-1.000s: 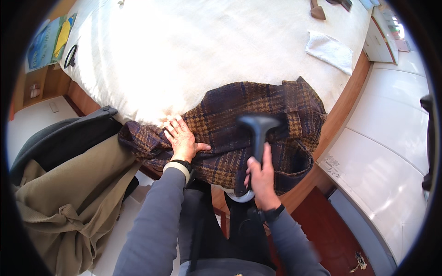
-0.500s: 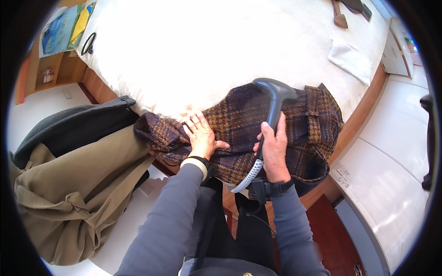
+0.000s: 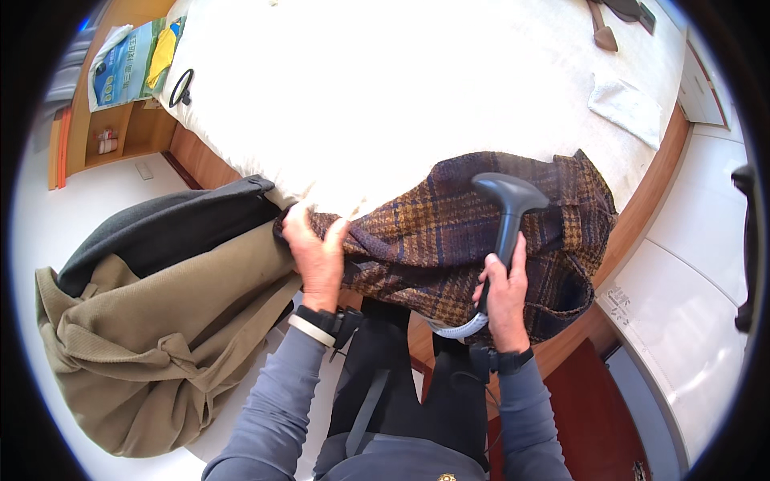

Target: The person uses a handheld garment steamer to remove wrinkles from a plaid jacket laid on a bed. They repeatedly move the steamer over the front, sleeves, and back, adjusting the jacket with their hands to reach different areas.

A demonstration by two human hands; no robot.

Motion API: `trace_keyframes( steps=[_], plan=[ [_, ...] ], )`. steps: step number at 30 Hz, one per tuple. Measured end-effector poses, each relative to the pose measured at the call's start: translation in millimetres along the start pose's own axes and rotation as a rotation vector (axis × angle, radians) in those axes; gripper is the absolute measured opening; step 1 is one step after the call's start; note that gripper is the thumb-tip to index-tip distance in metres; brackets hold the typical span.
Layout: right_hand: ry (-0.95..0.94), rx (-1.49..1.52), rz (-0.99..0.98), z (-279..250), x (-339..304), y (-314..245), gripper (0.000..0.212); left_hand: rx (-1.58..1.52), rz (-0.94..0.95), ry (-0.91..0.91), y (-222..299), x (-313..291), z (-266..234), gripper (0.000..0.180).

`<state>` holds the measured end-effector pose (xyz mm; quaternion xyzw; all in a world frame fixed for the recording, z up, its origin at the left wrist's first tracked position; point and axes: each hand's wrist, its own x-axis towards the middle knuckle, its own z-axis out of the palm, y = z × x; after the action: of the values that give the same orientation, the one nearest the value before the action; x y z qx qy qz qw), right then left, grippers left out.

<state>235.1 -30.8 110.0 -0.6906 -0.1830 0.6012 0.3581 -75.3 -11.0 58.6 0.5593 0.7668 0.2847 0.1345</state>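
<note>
A brown and navy plaid wool garment (image 3: 473, 232) lies over the near edge of a white padded table (image 3: 417, 88). My left hand (image 3: 314, 250) grips the garment's left end, bunching the cloth at the table's edge. My right hand (image 3: 504, 295) holds the handle of a dark grey handheld garment steamer (image 3: 507, 210), whose head rests over the middle of the plaid cloth. A pale ribbed hose runs from the steamer's base below my right hand.
An olive coat (image 3: 152, 353) and a dark grey garment (image 3: 176, 228) hang at the left. A folded white cloth (image 3: 626, 108) lies at the table's far right. A wooden shelf (image 3: 112, 120) with a blue packet stands at the upper left. White cabinets (image 3: 690, 289) are on the right.
My left hand moved from lying flat on the plaid cloth to gripping its left end. The steamer shifted right and lower on the garment with my right hand.
</note>
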Motion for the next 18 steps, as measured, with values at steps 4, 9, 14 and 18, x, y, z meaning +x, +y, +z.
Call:
trace_keyframes(
  steps=[4, 9, 14, 18],
  plan=[
    [-0.228, -0.110, 0.094, 46, -38, 20, 0.080, -0.353, -0.847, -0.020, -40, 24, -10, 0.067],
    [-0.204, -0.323, 0.165, 66, -12, 36, 0.077, -0.513, -0.909, -0.282, -76, 33, 4, 0.029],
    [0.176, 0.096, 0.045, 25, 22, 2, 0.078, -1.139, -1.009, -0.480, -83, 7, -45, 0.039],
    [-0.127, 0.053, 0.108, 31, -35, -10, 0.077, -1.506, -1.223, -0.493, -55, -26, -101, 0.054]
  ],
)
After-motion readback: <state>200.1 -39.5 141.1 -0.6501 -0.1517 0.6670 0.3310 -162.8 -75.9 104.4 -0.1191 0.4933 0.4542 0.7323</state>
